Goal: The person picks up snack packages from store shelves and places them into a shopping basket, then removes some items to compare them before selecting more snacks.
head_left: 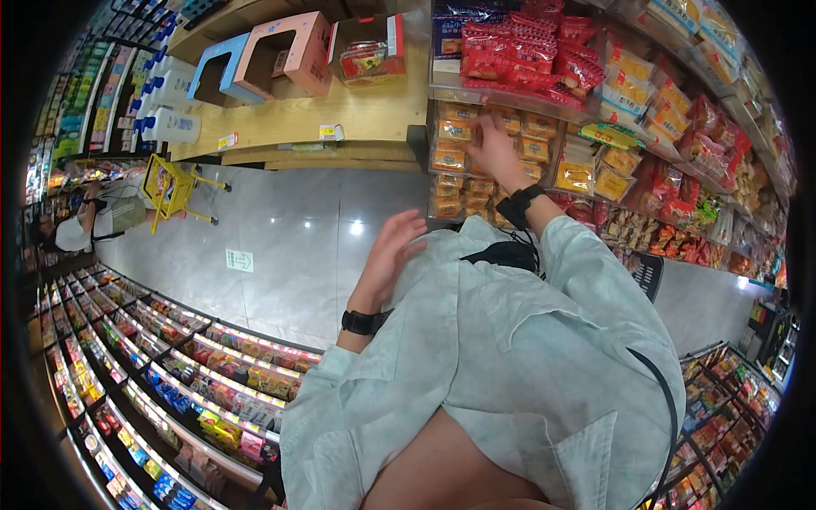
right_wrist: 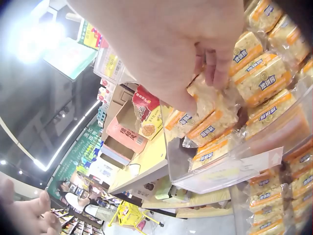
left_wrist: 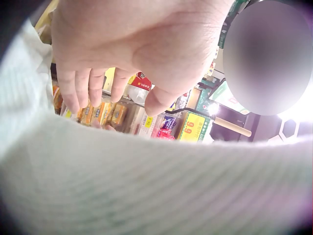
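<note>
In the right wrist view my right hand (right_wrist: 171, 54) pinches a wrapped snack cake (right_wrist: 203, 98) between thumb and curled fingers, among similar orange-and-clear packets (right_wrist: 264, 78) in a clear bin (right_wrist: 215, 178). The head view shows the same right hand (head_left: 497, 153) over the bin of packets (head_left: 450, 160). My left hand (head_left: 391, 255) hangs in front of the body with fingers extended, holding nothing. Its palm and spread fingers (left_wrist: 132, 44) fill the top of the left wrist view.
Red snack bags (head_left: 510, 51) fill the bin beyond. A wooden shelf (head_left: 374, 110) with pink and blue boxes stands left of it. Bagged snacks (head_left: 629, 85) line the right side. A person (head_left: 76, 225) and a yellow cart (head_left: 170, 195) are in the aisle.
</note>
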Motion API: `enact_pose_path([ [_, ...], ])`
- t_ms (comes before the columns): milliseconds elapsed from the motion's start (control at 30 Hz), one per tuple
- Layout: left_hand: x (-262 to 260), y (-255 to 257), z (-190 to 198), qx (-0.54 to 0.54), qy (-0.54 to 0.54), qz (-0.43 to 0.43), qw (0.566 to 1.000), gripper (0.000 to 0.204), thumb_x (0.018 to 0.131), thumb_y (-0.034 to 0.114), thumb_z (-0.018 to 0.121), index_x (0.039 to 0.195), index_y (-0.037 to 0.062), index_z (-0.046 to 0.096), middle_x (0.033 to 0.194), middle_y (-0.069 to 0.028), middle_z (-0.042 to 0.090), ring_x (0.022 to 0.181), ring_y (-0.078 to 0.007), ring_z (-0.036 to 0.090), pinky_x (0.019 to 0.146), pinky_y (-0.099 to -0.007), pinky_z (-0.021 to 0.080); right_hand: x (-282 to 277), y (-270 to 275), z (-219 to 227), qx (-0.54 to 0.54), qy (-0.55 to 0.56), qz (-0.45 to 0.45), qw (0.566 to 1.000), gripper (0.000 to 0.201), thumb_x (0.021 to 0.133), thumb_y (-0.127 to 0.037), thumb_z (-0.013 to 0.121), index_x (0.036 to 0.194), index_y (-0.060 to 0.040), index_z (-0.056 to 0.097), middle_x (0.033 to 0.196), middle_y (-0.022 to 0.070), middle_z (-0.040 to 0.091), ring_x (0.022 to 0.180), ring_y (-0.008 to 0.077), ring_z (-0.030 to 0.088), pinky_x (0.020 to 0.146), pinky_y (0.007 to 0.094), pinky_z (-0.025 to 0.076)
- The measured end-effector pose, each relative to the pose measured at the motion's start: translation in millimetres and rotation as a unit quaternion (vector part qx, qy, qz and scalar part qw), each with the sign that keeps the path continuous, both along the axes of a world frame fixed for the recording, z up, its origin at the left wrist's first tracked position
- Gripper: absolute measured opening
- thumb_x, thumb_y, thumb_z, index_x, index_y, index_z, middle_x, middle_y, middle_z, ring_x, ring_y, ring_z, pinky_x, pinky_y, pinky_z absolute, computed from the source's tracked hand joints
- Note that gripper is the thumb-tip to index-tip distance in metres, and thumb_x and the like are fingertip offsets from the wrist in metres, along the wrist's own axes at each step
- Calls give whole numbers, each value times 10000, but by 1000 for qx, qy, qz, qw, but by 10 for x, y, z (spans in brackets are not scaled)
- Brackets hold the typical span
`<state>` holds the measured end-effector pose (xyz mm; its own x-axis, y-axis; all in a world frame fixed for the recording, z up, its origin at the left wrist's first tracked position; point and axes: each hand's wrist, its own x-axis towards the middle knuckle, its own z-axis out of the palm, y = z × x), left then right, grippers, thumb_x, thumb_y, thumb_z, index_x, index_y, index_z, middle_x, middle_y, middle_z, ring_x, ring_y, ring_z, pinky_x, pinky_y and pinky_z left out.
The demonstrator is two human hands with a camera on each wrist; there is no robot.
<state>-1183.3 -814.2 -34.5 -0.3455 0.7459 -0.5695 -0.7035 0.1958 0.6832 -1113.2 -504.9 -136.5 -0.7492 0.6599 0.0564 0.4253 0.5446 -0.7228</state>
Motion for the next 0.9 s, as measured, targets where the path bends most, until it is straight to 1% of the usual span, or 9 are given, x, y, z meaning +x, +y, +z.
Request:
enact_pose_path([
  [133,-34,-55,-34,7,-11,-6,1000,445,1059,271,570,1440,65,469,1368,-94,572,1292,-198,545,1073,-386,449,146,-78,45,3,26,-18,999,369,816,-127,763,1153,-68,624,1117,153,592,920,325,674,808,427,568],
  [400,-225,-247,-253,6,-56,-1,998,348,1056,233,529,1352,51,538,1212,-92,657,1149,-222,629,981,-373,503,1027,-246,269,-159,-24,-35,986,238,906,-134,724,1110,-22,675,984,79,714,872,171,702,811,315,565],
  [500,-333,-377,-507,22,-154,49,987,304,1030,225,551,1287,65,573,1129,-79,661,1082,-226,635,954,-364,509,1543,-379,350,-180,-67,-85,978,242,930,-128,709,1144,-22,673,1005,60,727,889,140,694,820,302,562],
  [600,-452,-529,-1214,-1,-294,68,953,278,1021,274,584,1216,78,606,1100,-75,634,1049,-210,621,947,-351,501,2250,-629,284,-180,-82,-159,967,252,930,-136,715,1155,-33,671,994,48,720,873,131,684,812,298,559],
  [667,-529,-694,-1846,-91,-315,55,943,260,996,298,614,1155,92,621,1083,-67,631,1025,-208,620,922,-353,509,2770,-890,288,-167,-111,-226,953,251,932,-149,720,1157,-49,674,982,34,714,859,124,676,801,284,556],
  [700,-579,-776,-2156,-136,-321,47,936,254,983,310,629,1124,99,629,1074,-63,629,1013,-206,620,910,-354,513,3041,-1057,271,-214,-108,-287,928,243,934,-157,717,1153,-62,677,980,24,709,859,124,673,795,280,554],
  [767,-686,-1039,-2680,-246,-254,27,935,249,946,327,650,1062,108,626,967,-50,629,919,-199,624,819,-340,527,3604,-1434,205,-303,-95,-398,861,227,937,-173,713,1145,-87,685,976,4,700,857,123,666,782,272,551],
  [833,-894,-1565,-3371,-320,-116,-31,940,219,924,306,639,1020,113,602,863,-52,621,783,-198,622,686,-339,523,4129,-1861,100,-391,-74,-501,768,226,938,-220,704,1139,-117,691,976,-6,691,866,138,666,781,278,550],
  [900,-1008,-1999,-3704,-429,-7,26,903,229,912,296,613,987,83,576,846,-106,648,659,-226,604,560,-379,482,4385,-2246,166,-409,-163,-521,731,250,936,-244,698,1152,-119,685,1004,-1,691,892,147,670,798,299,552],
])
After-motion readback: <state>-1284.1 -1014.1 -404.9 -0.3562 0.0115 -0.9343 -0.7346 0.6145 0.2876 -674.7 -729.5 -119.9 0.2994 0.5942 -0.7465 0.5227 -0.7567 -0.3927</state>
